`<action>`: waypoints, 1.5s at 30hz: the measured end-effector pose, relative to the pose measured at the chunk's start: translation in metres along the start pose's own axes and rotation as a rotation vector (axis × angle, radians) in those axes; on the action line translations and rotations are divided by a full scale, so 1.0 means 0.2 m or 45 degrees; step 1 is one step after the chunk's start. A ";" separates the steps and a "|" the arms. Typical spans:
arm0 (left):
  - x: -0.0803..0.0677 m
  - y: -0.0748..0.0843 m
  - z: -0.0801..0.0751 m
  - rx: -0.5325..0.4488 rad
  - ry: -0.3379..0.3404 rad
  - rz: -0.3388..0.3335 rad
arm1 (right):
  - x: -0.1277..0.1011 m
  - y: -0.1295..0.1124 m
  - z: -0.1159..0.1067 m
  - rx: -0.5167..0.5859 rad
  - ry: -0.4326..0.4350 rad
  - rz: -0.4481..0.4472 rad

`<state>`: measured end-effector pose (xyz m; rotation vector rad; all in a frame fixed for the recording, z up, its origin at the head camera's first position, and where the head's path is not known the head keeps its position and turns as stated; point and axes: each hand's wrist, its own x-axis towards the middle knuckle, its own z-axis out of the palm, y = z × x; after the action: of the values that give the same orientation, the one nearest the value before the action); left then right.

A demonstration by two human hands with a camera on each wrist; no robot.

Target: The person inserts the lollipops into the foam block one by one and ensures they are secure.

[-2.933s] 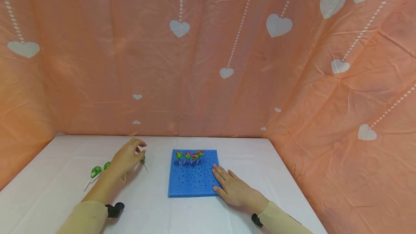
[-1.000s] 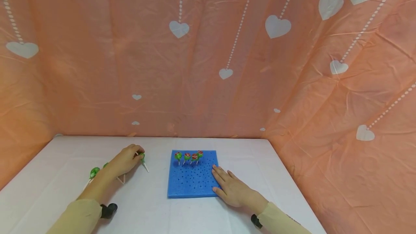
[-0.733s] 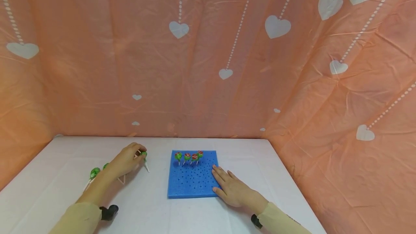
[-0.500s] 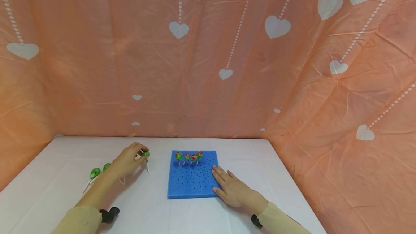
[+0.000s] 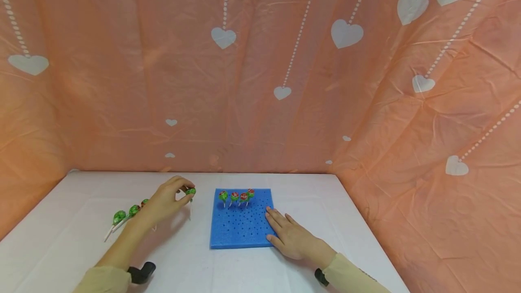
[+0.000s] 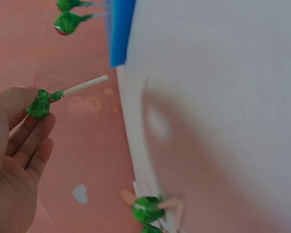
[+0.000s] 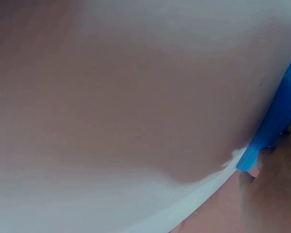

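left hand (image 5: 164, 200) pinching green lollipop (image 5: 190, 191) by wrapped head, white stick hanging down, raised off counter (image 5: 61, 220) just left of blue foam board (image 5: 240, 232) near far edge. right hand (image 5: 286, 236) spread flat on board's right side. risk: thin stick may miss small hole or tilt, bumping four lollipops (image 5: 237, 196) upright in far row. spare lollipops (image 5: 126, 214) lie toward left edge.

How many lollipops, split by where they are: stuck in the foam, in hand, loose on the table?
Standing in the blue foam board: 4
Held in the left hand: 1
Lying loose on the white table: 3
Total: 8 lollipops
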<state>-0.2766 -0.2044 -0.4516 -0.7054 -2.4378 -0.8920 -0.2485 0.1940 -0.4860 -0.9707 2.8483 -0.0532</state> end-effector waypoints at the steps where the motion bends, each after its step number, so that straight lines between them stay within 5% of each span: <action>1: 0.00 0.02 0.00 -0.008 0.004 0.001 | 0.00 0.00 0.00 0.000 0.001 -0.001; 17: 0.08 0.17 0.09 -0.085 0.038 0.131 | 0.00 0.00 -0.01 0.008 -0.006 -0.007; 45: 0.21 0.37 0.30 -0.227 -0.079 0.070 | 0.00 0.00 0.00 0.017 -0.007 -0.008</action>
<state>-0.2779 -0.1014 -0.4347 -0.8710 -2.4005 -1.0907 -0.2492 0.1946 -0.4863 -0.9760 2.8361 -0.0700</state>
